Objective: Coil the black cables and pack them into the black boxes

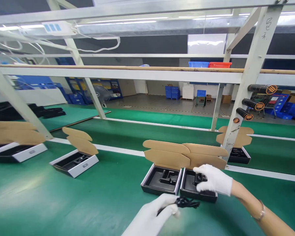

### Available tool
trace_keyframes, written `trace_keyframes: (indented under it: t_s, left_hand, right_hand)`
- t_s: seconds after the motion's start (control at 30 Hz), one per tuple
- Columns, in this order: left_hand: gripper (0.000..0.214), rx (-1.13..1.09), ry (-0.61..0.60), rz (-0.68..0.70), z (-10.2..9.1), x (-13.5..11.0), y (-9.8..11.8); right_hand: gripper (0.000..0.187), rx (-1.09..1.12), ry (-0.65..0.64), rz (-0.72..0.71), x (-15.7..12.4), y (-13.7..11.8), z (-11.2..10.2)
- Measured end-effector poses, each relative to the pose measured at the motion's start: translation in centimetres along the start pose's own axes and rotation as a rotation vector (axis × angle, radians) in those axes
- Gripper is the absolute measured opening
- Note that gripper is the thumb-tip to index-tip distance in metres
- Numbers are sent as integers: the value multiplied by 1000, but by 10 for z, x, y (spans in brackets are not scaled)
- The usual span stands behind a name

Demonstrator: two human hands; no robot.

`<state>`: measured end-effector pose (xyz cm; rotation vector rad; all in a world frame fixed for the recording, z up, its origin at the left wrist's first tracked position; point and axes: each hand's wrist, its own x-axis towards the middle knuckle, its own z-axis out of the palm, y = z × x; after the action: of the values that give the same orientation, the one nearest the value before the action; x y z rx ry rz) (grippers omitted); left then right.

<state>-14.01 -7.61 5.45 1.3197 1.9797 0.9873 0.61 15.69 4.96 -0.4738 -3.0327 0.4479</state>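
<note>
My left hand point(159, 209), in a white glove, pinches a coiled black cable point(187, 202) in front of two open boxes standing side by side. Over the right box point(199, 196) is my gloved right hand point(212, 180), its thumb and fingers around a small black device point(201, 178) in the black tray. I cannot tell whether that device is lifted off the tray. The left box point(158, 190) has its brown lid flap up and a black moulded insert point(167, 176) inside.
Another open box point(85, 166) stands on the green table point(108, 196) at left, with more boxes point(31, 152) at the far left. One box point(243, 159) sits behind the white post point(250, 65) at right. Black rolls point(262, 88) hang on that post. A shelf beam point(147, 74) crosses above.
</note>
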Motion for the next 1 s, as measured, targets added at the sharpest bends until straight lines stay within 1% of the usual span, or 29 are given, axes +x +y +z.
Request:
trace_keyframes:
  t_s: [0.03,0.07,0.1,0.17,0.2,0.23,0.27,0.3,0.37,0.4,0.43,0.47,0.5,0.53,0.57,0.6,0.67,0.73,0.77,0.83,0.87,0.93,1.0]
  left_hand:
    - [26,10,31,84,0,8,9]
    - [24,35,88,195,2,16,15]
    - [22,79,191,307,5,25,19]
    - [23,198,472,476,14,46,22]
    - [27,227,578,517,20,56,22]
    - [31,206,610,532,25,66,23]
    - [36,129,567,519,31,75,23]
    - [39,11,456,487,37,83,25]
    - [40,-233,125,386,46,94,29]
    - [43,-301,-36,320,48,97,31]
    - [50,-305,-176,259,50,100,33]
    - [56,-259,-285,220,50,103,35]
    - [58,-186,-362,203,49,106,36]
    - [57,-102,-406,205,47,109,35]
    - [54,-22,-425,224,46,114,33]
    - [50,42,-430,255,44,119,29]
    - [42,127,-414,325,44,132,18]
    - [39,227,-376,400,48,144,2]
    - [37,277,-353,441,51,149,-6]
    - [31,377,-316,525,60,152,-23]
    - [32,427,-295,563,65,152,-31]
    - [40,528,-237,615,75,147,-45]
    - [55,622,-157,635,85,140,-57]
  right_hand:
    - [74,129,31,-63,-6,-13,-9]
    - [80,249,68,-97,-12,-26,-17]
    - [73,342,111,-92,-16,-38,-23]
    - [38,425,212,27,-23,-53,-30]
    - [24,448,257,99,-24,-56,-30]
    - [18,470,286,152,-25,-55,-29]
    - [16,494,296,184,-24,-52,-26]
    - [16,515,293,198,-24,-47,-22]
    - [19,544,315,219,-21,-34,-13]
    - [22,542,362,237,-20,-27,-9]
    - [27,522,424,255,-19,-21,-4]
    - [32,487,485,262,-19,-16,-1]
    - [37,442,520,247,-18,-11,3]
    - [39,391,515,224,-19,-5,6]
    - [37,337,472,207,-19,0,8]
    - [31,284,398,206,-20,5,11]
    - [19,150,219,248,-21,17,20]
    - [20,-51,70,283,-20,28,31]
    - [22,-148,14,275,-17,32,38]
    - [23,-279,-64,230,-10,39,50]
    - [23,-307,-85,209,-5,41,54]
    - [24,-331,-120,175,4,43,58]
    - [29,-351,-134,155,9,43,58]
